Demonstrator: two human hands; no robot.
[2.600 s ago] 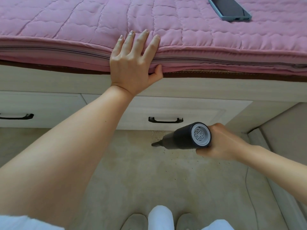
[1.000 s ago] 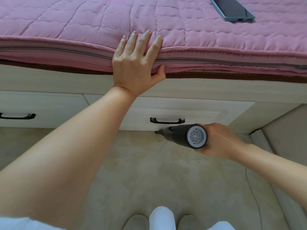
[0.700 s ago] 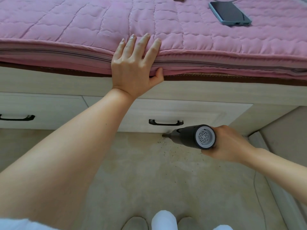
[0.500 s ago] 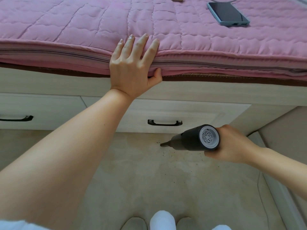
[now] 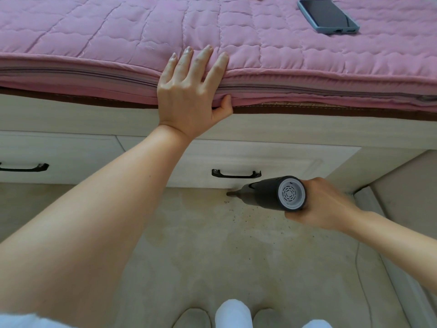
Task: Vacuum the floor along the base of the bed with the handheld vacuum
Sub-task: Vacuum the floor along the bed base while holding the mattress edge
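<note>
Right hand is gripping the vacuum at centre right of frame, fingers clenched around its dark body, grey rear vent facing the camera. Nozzle is pointing left and down, tip at the floor right where it meets the drawer front, just below the black handle. Whether the tip is actually touching the floor cannot be told.

Left hand is bracing on the bed edge at upper centre, fingers straight and spread over the pink quilt, thumb tucked under the mattress edge, grasping nothing.

Dark crumbs are lying scattered on the floor below and right of the nozzle, so this strip is probably not finished.

Risks, judged from here:
- Nozzle is sitting ahead of the crumbs; sweeping on leftward would likely be leaving them behind.
- Tip is very close to the drawer front; pushing in could be scraping it or knocking the handle.
- Person is leaning on the left hand; quilt sliding could be throwing off balance.
- Phone is lying at upper right on the quilt, well apart from the hand; tugging the quilt might be shifting it.
- Thin cable is running along the floor at lower right; it could snag a foot.
</note>
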